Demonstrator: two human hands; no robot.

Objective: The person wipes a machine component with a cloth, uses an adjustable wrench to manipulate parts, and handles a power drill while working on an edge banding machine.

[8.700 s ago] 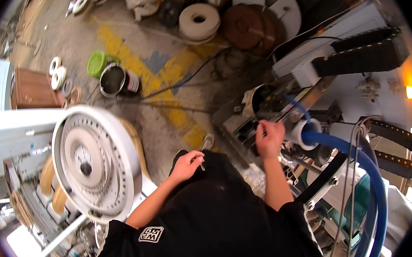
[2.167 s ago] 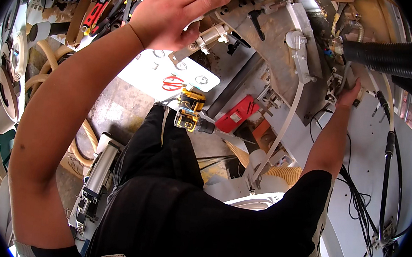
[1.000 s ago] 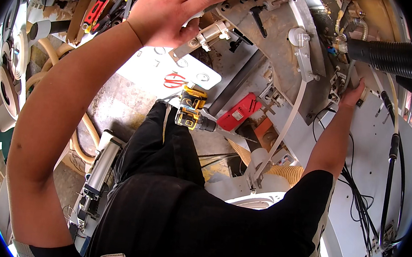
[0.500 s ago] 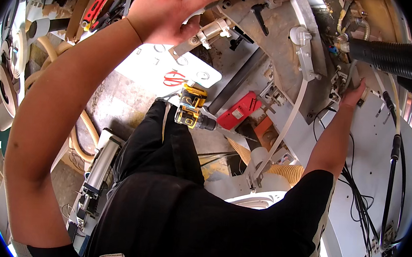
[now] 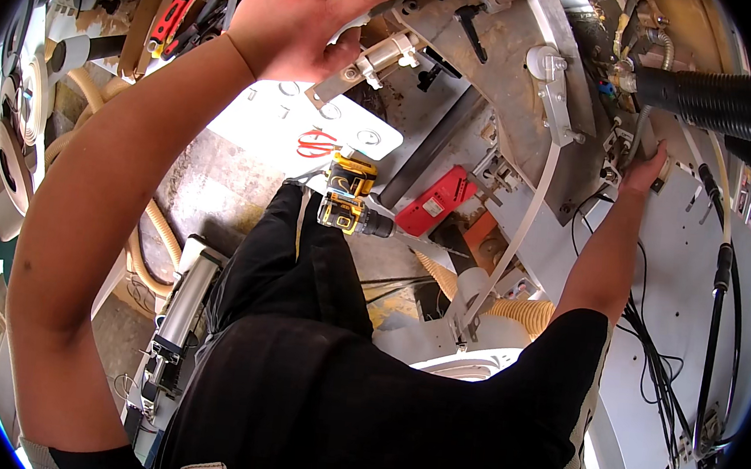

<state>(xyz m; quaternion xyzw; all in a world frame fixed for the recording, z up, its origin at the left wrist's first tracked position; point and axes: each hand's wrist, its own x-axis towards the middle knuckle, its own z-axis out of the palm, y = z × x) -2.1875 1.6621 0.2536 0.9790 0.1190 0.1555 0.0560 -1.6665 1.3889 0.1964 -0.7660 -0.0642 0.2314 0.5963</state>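
My left hand reaches to the top of the view, palm down with its fingers stretched out. The fingertips lie against a dark machine part at the upper edge, and the thumb is bent beside a metal cylinder on a bracket. Far to the right, my right hand rests against the side of the grey machine, close to a metal fitting. Its fingers are mostly hidden. Between my arms, a yellow and black cordless drill with a long bit stands next to a red case-like object.
A white panel with red loops on it lies below my left hand. Hand tools crowd the upper left, near tape rolls. A thick black corrugated hose juts in at right, above black cables. Beige hoses run low.
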